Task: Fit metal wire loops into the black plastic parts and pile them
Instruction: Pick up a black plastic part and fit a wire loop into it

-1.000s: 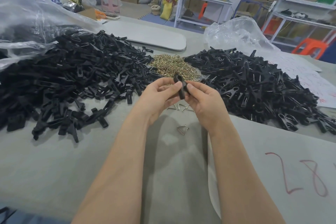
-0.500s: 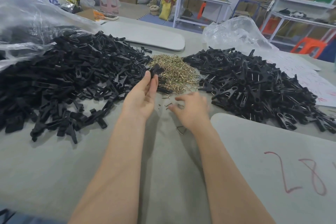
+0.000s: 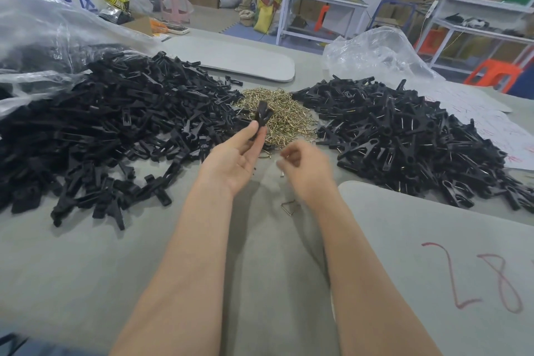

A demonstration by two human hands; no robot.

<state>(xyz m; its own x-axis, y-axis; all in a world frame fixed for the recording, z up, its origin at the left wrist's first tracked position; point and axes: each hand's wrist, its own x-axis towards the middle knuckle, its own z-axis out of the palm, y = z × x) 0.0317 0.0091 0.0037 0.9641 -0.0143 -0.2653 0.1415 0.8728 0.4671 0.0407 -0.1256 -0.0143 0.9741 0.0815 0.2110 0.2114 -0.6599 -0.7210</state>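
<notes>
My left hand [image 3: 237,159] is raised palm-up over the table and pinches a black plastic part [image 3: 261,118] at its fingertips, in front of the heap of brass-coloured wire loops [image 3: 284,115]. My right hand [image 3: 307,172] is blurred and hovers just right of it, fingers curled together on what looks like a thin wire loop [image 3: 282,173]. A big pile of bare black parts [image 3: 115,130] lies on the left. The pile of black parts with wire in them [image 3: 404,139] lies on the right. A loose wire loop [image 3: 289,206] lies under my right wrist.
Clear plastic bags sit at the far left [image 3: 43,37] and behind the right pile [image 3: 372,52]. A grey board [image 3: 231,58] lies at the back, another marked with red digits [image 3: 433,254] at front right. Paper sheets [image 3: 497,127] lie at the right edge.
Both hands held one black part together a second ago. They then parted: my left hand took a fresh part from the left pile and lifted it, my right hand dipped to the loose loops and rose.
</notes>
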